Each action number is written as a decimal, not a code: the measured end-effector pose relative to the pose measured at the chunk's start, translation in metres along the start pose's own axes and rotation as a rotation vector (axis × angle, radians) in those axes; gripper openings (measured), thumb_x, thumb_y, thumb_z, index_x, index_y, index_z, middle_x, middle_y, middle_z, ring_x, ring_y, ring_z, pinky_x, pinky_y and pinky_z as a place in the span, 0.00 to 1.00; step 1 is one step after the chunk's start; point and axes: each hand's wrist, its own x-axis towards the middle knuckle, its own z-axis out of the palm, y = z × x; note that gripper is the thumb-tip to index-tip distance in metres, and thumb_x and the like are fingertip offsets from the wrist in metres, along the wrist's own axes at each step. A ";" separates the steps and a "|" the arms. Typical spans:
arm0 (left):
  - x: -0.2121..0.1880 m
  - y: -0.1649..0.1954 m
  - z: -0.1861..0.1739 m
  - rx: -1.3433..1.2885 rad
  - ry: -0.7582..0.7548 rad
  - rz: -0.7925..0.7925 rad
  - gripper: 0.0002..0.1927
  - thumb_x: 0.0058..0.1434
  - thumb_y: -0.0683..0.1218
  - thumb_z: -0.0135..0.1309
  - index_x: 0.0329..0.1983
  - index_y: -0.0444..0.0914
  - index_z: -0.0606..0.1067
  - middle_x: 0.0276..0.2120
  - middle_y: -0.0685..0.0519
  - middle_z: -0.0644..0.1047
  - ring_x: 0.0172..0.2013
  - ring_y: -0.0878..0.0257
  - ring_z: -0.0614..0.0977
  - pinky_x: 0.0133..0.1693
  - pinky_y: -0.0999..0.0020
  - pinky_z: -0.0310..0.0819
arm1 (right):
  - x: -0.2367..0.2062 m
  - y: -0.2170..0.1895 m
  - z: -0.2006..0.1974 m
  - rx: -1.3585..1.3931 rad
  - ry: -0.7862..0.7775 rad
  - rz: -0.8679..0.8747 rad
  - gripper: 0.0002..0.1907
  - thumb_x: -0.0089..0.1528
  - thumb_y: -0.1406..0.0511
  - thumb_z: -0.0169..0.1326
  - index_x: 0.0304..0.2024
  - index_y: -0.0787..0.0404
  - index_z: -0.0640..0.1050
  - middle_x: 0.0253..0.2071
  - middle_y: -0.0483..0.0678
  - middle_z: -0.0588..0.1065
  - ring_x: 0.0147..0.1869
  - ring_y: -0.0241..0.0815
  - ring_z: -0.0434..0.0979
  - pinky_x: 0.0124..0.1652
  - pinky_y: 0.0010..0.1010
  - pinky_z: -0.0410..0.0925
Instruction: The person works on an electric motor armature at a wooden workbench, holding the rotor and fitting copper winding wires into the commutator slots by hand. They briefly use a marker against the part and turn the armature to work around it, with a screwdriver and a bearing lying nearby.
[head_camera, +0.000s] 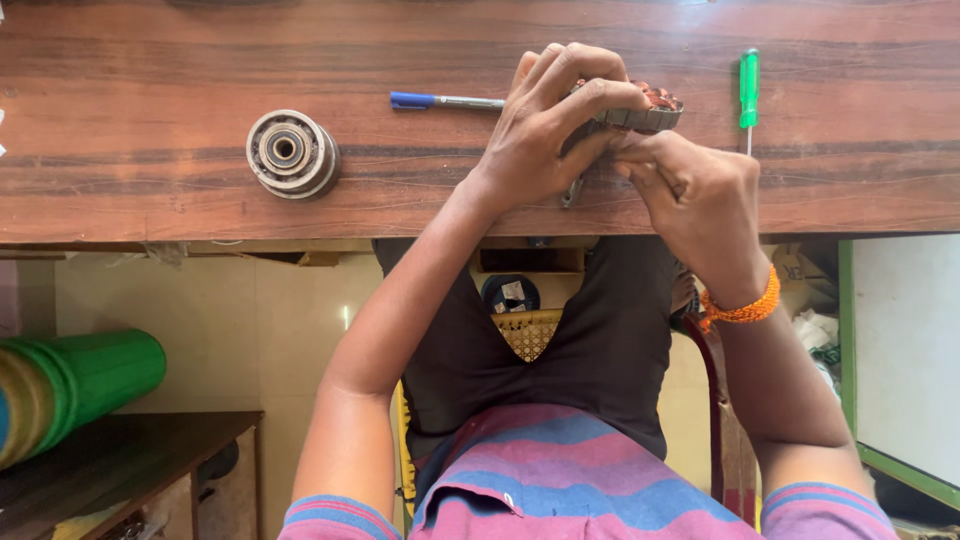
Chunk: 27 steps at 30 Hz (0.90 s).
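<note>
**Workbench layout from above**

A wound stator (640, 108) is sitting on the wooden bench (150, 60), with the left hand (545, 130) and right hand (695, 195) lying against it. A pen (445, 100) is lying just left of them, a round bearing hub (292, 153) farther left, and a screwdriver (748, 90) just right.

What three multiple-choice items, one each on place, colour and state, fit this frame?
1. Where does the round metal part lie?
A. left of the pen
B. right of the screwdriver
C. in a hand

2. What colour is the screwdriver handle?
A. red
B. green
C. black

3. What are the hands doing?
A. resting apart
B. both gripping the wound stator
C. holding the pen

Answers: 1 A, it sits on the bench left of the pen. 2 B, plainly green. 3 B, left hand and right hand close on the wound stator.
</note>
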 end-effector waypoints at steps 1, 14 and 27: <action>0.000 0.000 0.000 0.005 -0.003 0.016 0.20 0.64 0.47 0.65 0.57 0.50 0.74 0.51 0.60 0.72 0.53 0.62 0.73 0.54 0.63 0.62 | -0.002 0.003 0.002 0.033 0.010 -0.023 0.06 0.68 0.75 0.61 0.47 0.66 0.82 0.38 0.50 0.81 0.37 0.30 0.79 0.36 0.23 0.70; -0.010 0.008 0.009 0.420 0.080 0.307 0.09 0.61 0.39 0.58 0.29 0.41 0.69 0.22 0.59 0.69 0.23 0.68 0.72 0.28 0.69 0.63 | -0.021 0.013 -0.006 0.160 0.075 0.125 0.04 0.69 0.74 0.61 0.46 0.65 0.82 0.30 0.35 0.73 0.32 0.20 0.63 0.30 0.20 0.56; -0.006 0.021 -0.001 0.228 0.231 0.014 0.09 0.55 0.37 0.58 0.26 0.38 0.69 0.19 0.54 0.70 0.19 0.62 0.73 0.26 0.65 0.63 | 0.057 0.006 -0.004 -0.087 0.037 -0.159 0.01 0.68 0.72 0.65 0.42 0.64 0.84 0.29 0.43 0.76 0.27 0.28 0.67 0.27 0.23 0.58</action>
